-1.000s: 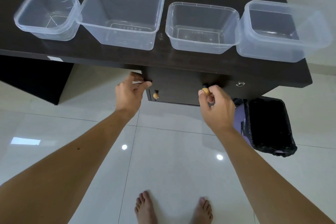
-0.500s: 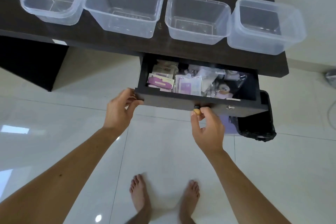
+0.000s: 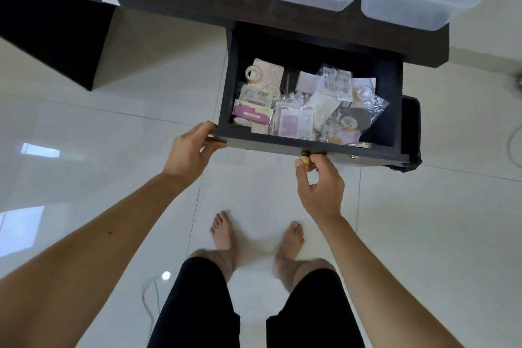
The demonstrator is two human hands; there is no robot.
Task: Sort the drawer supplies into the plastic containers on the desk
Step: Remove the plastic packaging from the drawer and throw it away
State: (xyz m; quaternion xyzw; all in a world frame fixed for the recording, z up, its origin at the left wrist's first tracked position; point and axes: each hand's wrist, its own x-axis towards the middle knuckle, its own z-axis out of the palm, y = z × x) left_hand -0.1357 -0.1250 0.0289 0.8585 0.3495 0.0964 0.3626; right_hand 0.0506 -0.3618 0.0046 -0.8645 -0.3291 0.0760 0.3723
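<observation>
The drawer (image 3: 310, 147) now stands pulled far out under the desk (image 3: 197, 11). The left hand (image 3: 187, 154) grips its front corner, the right hand (image 3: 319, 186) pinches the knob (image 3: 305, 160); the supplies (image 3: 305, 104) lie exposed, so sorting can begin.

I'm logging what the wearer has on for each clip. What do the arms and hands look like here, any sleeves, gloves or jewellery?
Both arms are bare up to the frame edge: no sleeves show. The left hand and right hand wear no gloves, and no rings, watch or bracelets are visible. The left forearm bears a few small dark moles. Lower down, black shorts and bare feet.
</observation>
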